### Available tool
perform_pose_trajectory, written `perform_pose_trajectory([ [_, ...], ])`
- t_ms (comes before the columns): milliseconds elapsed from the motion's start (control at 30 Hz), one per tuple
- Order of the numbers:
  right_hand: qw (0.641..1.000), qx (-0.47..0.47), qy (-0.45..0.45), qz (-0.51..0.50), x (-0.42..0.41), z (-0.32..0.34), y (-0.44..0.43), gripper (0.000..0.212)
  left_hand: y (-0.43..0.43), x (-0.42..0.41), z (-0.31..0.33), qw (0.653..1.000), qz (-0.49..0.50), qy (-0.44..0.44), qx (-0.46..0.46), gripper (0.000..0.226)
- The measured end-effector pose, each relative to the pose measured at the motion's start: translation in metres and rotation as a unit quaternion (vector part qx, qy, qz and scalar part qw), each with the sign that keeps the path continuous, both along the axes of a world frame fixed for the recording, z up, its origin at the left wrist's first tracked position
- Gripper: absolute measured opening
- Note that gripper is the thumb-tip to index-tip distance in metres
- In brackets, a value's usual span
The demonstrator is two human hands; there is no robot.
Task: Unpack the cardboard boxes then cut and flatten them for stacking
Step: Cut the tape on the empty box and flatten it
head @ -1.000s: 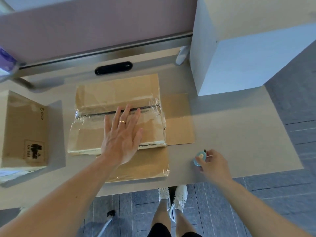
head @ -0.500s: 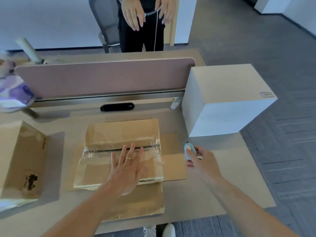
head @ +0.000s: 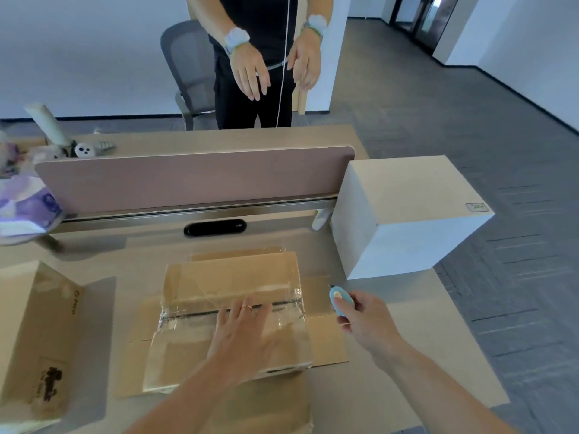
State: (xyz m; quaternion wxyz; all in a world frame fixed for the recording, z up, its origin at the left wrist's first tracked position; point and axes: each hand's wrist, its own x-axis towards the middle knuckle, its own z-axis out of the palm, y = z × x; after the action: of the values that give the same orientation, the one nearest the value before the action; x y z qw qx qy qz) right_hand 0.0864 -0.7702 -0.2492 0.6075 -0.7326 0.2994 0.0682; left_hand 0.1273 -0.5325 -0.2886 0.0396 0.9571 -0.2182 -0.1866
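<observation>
Matte beige desk [head: 438,324] bears a smooth white cube [head: 407,214] at right and, centre, a flattened brown box [head: 232,277] under glossy crinkled tape, pressed by the flat-fingered left hand [head: 244,333], while the right hand [head: 366,317], come forward from the desk's near edge, pinches an oval blue cutter [head: 338,300] beside the seam's right end.

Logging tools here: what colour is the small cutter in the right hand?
The cutter is light blue, paler at its middle; the head view shows it.
</observation>
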Motion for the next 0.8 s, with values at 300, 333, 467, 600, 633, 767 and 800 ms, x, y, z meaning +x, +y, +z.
perform_pose_trajectory([
  [300,1.0,0.009,0.013,0.014,0.023,-0.008,0.004,0.017,-0.04,0.084,0.013,0.987,-0.155,0.02,0.022,0.069],
  [333,1.0,0.011,0.015,0.014,0.024,-0.009,0.004,0.017,-0.043,0.092,0.012,0.987,-0.158,0.021,0.022,0.066],
  [467,0.999,0.018,0.024,0.022,0.03,-0.014,0.0,0.015,-0.057,0.116,0.019,0.979,-0.199,0.015,0.043,0.076],
  [600,0.999,0.016,0.034,0.035,0.036,-0.017,-0.006,0.015,-0.07,0.123,0.024,0.969,-0.232,0.025,0.085,0.095],
  [633,0.999,0.017,0.035,0.036,0.038,-0.018,-0.007,0.014,-0.073,0.123,0.024,0.965,-0.242,0.025,0.096,0.093],
  [767,0.998,0.021,0.041,0.046,0.044,-0.025,-0.012,0.013,-0.079,0.127,0.023,0.957,-0.267,0.021,0.114,0.089],
  [800,0.998,0.021,0.044,0.048,0.044,-0.027,-0.012,0.013,-0.08,0.128,0.024,0.955,-0.271,0.019,0.116,0.089],
])
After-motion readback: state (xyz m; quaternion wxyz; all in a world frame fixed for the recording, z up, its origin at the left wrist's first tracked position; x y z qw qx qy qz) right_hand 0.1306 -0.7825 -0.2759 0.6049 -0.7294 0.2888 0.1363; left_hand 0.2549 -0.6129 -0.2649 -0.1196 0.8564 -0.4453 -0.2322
